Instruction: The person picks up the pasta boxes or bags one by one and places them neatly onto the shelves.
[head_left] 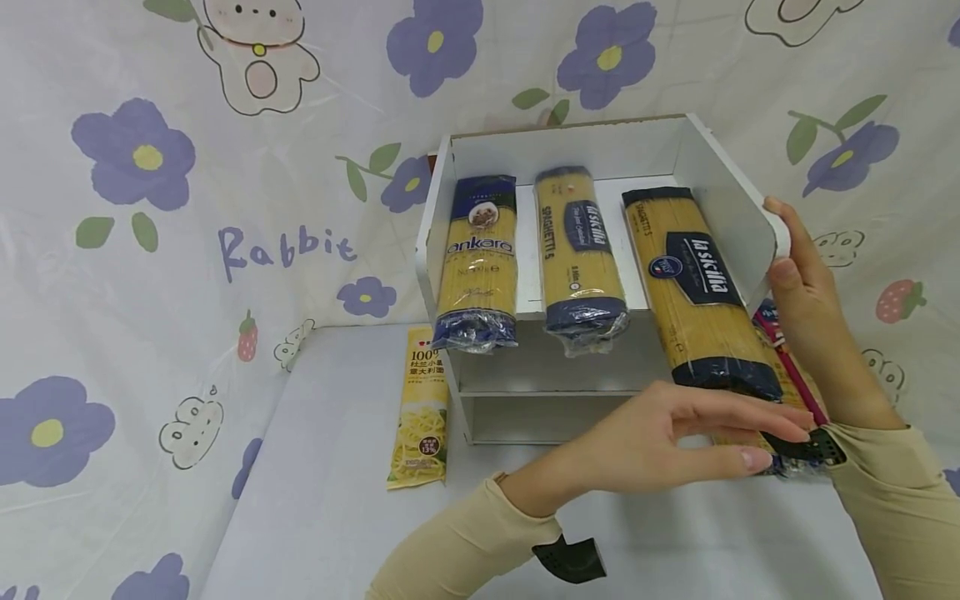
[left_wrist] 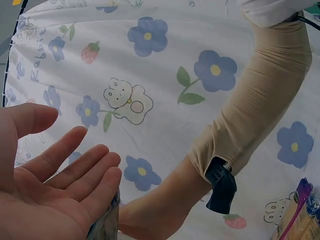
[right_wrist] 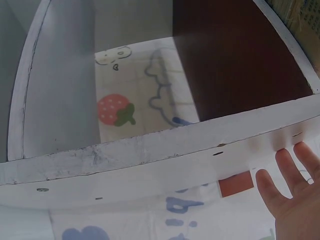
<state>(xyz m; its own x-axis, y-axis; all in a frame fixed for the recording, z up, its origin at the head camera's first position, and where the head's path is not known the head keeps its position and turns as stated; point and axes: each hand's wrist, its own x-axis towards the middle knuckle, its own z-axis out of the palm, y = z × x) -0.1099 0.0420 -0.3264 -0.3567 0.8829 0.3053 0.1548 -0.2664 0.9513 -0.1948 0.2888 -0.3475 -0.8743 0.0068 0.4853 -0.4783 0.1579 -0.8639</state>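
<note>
My left hand point(head_left: 652, 437) is held palm inward with straight fingers, just below the lower end of a pack of la sicilia spaghetti point(head_left: 701, 283); it overlaps the pack's dark end in the head view. In the left wrist view its fingers are spread and nothing lies on the palm. My right hand point(head_left: 806, 292) touches the right side wall of a white shelf point(head_left: 735, 183), fingertips against the outside. A second la sicilia spaghetti pack point(head_left: 581, 250) and an ankara spaghetti pack point(head_left: 480, 262) lie beside the first on the top level, ends past the front edge.
A yellow pasta pack point(head_left: 420, 408) stands left of the shelf. To the right, another pack with a magenta strip point(head_left: 798, 383) is partly hidden behind my arms. Lower compartments point(head_left: 547, 417) open toward me. A patterned cloth point(head_left: 292, 167) hangs behind the white table point(head_left: 322, 467).
</note>
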